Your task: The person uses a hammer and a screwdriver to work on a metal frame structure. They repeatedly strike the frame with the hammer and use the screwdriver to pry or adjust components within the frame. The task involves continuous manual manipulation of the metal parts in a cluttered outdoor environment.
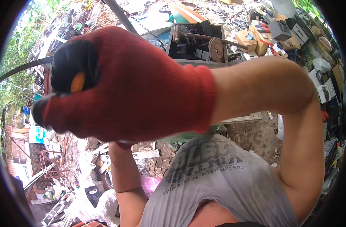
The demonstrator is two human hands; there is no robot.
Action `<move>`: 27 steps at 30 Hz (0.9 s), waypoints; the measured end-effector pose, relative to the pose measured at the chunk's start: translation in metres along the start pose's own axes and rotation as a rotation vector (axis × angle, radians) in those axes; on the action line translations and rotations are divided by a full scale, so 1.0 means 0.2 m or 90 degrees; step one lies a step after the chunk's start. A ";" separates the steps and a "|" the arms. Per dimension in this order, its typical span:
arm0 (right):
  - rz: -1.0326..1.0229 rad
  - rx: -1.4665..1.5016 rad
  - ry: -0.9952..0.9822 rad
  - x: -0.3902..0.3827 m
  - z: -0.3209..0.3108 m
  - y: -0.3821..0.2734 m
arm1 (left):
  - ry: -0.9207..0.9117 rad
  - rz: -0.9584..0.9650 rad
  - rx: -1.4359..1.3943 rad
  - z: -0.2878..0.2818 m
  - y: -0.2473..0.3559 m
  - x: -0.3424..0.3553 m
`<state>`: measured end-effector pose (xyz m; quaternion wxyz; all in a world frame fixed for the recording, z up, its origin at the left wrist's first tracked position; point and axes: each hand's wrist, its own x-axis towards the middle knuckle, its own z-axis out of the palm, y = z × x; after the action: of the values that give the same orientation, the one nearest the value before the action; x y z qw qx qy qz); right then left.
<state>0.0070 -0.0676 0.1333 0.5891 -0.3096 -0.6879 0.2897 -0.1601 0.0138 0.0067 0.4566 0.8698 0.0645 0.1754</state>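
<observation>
My right hand, in a red knit glove with black-coated fingers, is raised close in front of me and fills much of the view. Its fingers are closed around something with an orange end, perhaps a handle; the rest is hidden in the fist. Below and behind it, my left forearm comes up. Only a sliver of red glove on my left hand shows, so its fingers and anything in them are hidden.
Beyond my right wrist stands a grey box of black parts, with a hammer and a round brown disc on it. Cardboard boxes and scrap lie at the right. White sacks and rubble are lower left.
</observation>
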 end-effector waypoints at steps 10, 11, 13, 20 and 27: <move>0.288 0.539 -0.357 0.18 -0.10 0.20 | 0.014 0.065 0.023 0.01 0.03 0.04; 0.299 0.582 -0.385 0.19 -0.15 0.24 | -0.006 0.105 0.075 0.00 0.01 0.07; 0.332 0.547 -0.376 0.21 -0.17 0.26 | 0.002 0.100 0.073 0.00 -0.04 0.02; 0.047 0.194 0.106 0.02 0.02 0.08 | 0.037 -0.134 -0.048 0.00 0.05 0.00; 0.295 0.433 -0.279 0.14 -0.13 0.08 | 0.003 -0.040 -0.009 0.02 0.04 0.05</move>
<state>0.0301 -0.0344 0.1418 0.4177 -0.1758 -0.5752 0.6810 -0.1502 0.0082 0.0138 0.4681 0.8636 0.0914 0.1637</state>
